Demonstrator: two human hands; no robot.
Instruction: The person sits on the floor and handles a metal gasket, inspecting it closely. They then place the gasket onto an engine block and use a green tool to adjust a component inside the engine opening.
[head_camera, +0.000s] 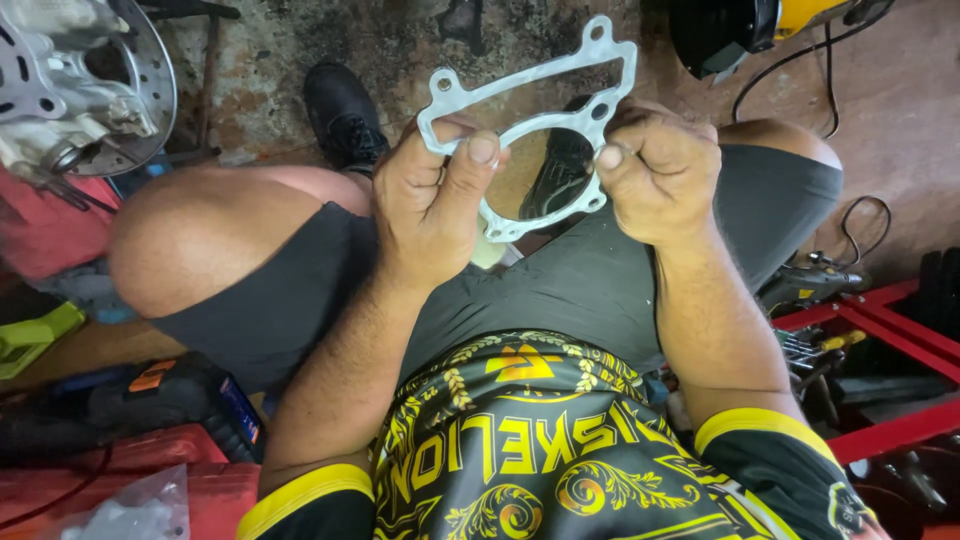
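Where the gasket is: as the person sits low with knees spread, the thin pale gasket (530, 120) is held up in the air between both hands, above the lap and over the stained concrete floor (400, 40), flat face turned toward the head camera.
Left hand: the left hand (430, 200) pinches the gasket's left edge, thumb laid across the front and fingers curled behind, seemingly so the big opening stays uncovered.
Right hand: the right hand (655, 175) is closed on the right edge near a bolt lug, thumb tip pressed on the rim; gripping opposite sides likely keeps the flimsy ring from sagging.
Seen through the ring: a black shoe (560, 175) on the floor shows through the large opening.
Other foot: a second black shoe (345, 115) sits further left.
Nearby parts: a grey engine casing with a perforated disc (85, 85) lies at upper left, within reach.
Tools: a red rack (880, 330) at right holds hand tools; a dark power tool (150, 400) rests at lower left.
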